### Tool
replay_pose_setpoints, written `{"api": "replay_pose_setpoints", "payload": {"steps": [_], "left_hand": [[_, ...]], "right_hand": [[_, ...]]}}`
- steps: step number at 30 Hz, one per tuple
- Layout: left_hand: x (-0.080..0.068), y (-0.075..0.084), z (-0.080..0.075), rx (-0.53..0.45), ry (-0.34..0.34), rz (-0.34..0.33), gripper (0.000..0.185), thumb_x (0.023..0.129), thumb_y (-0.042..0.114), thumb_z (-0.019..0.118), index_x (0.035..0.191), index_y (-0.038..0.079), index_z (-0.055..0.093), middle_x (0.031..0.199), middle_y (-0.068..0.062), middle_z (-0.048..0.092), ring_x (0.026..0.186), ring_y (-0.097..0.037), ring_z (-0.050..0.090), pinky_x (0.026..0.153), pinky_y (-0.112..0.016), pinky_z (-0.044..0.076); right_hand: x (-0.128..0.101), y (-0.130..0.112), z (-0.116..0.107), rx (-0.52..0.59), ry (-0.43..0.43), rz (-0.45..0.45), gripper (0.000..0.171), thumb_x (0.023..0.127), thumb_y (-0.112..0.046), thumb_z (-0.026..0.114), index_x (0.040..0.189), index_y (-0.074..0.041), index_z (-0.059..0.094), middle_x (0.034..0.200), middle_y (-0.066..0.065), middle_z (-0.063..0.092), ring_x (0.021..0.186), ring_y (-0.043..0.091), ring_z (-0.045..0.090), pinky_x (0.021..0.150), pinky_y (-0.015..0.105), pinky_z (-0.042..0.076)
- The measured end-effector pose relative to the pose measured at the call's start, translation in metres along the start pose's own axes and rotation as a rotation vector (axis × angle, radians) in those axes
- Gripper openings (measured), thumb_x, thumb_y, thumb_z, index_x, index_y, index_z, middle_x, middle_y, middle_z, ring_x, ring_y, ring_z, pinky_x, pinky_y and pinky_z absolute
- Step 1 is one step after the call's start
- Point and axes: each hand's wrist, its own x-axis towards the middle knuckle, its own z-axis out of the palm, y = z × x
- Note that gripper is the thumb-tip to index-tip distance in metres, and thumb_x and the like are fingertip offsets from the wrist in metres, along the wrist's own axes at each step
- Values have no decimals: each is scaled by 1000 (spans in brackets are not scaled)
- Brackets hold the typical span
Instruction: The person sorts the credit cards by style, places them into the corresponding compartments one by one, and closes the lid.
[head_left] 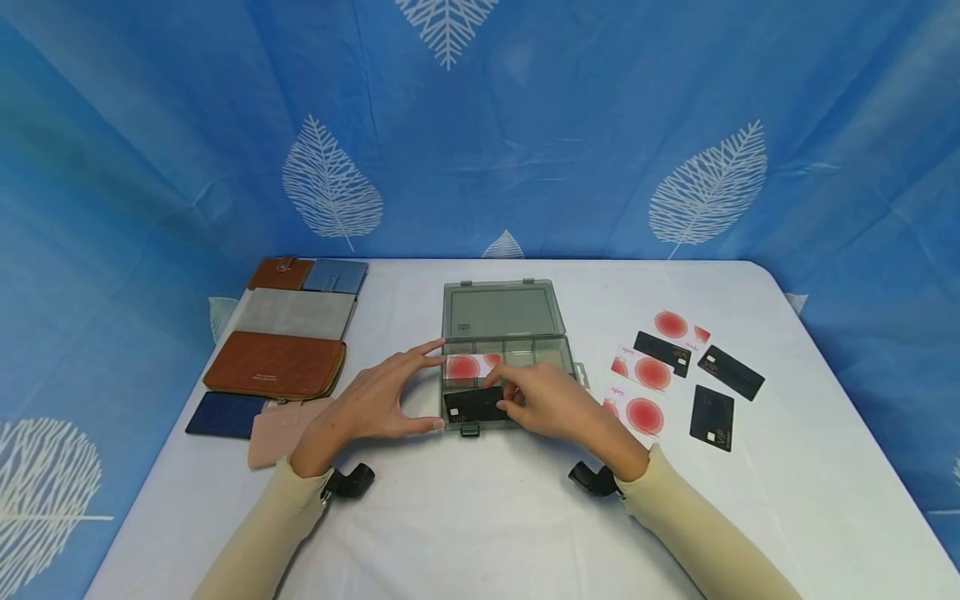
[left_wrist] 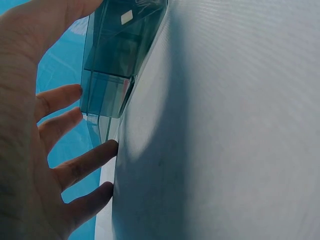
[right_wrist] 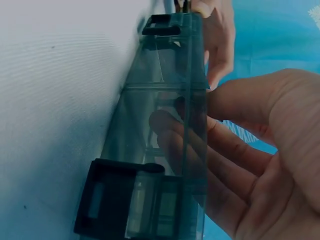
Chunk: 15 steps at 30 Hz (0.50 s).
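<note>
A translucent grey-green plastic box (head_left: pixel 502 312) lies open in the middle of the white table (head_left: pixel 480 517), its lid tipped back. Inside lie a white card with a red circle (head_left: pixel 467 367) and, nearer me, a black card (head_left: pixel 471 406). My left hand (head_left: pixel 433 385) spans the box's left end, index finger at the far corner and thumb at the near corner. My right hand (head_left: pixel 512 402) reaches into the box and pinches the black card's right edge. The left wrist view shows the box wall (left_wrist: pixel 115 65) beside spread fingers (left_wrist: pixel 60 150). Through the box wall (right_wrist: pixel 165 100) in the right wrist view, fingers (right_wrist: pixel 200 145) show.
Several wallets lie at the left: a large brown one (head_left: pixel 273 365), a grey one (head_left: pixel 296 312), a navy one (head_left: pixel 225 414), a pink one (head_left: pixel 281 429). Right of the box lie loose white cards with red circles (head_left: pixel 645 371) and black cards (head_left: pixel 712 417). Blue leaf-print cloth surrounds the table.
</note>
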Motion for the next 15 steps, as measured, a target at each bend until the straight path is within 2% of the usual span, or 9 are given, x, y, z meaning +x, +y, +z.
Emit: {"api": "replay_pose_setpoints", "payload": {"steps": [7,15], "left_hand": [[1,0,1,8,2,12,94,83,63,84,161,21,53,176,5,31,153,-33,45,105,-67,51],[0,1,1,24,7,-2,94,82,63,85,160,21,54,176,4,32,153,-33,45,105,-67,51]], "right_hand": [[-2,-1,1,-51,0,12,26,97,-9,80,121,-19,78,94,-5,78,79,8,71,69,25,55],[-3,-9,5,-228,45,-8,25,98,-9,79,120,-19,83,106,2,73,73,17,69,63,27,53]]}}
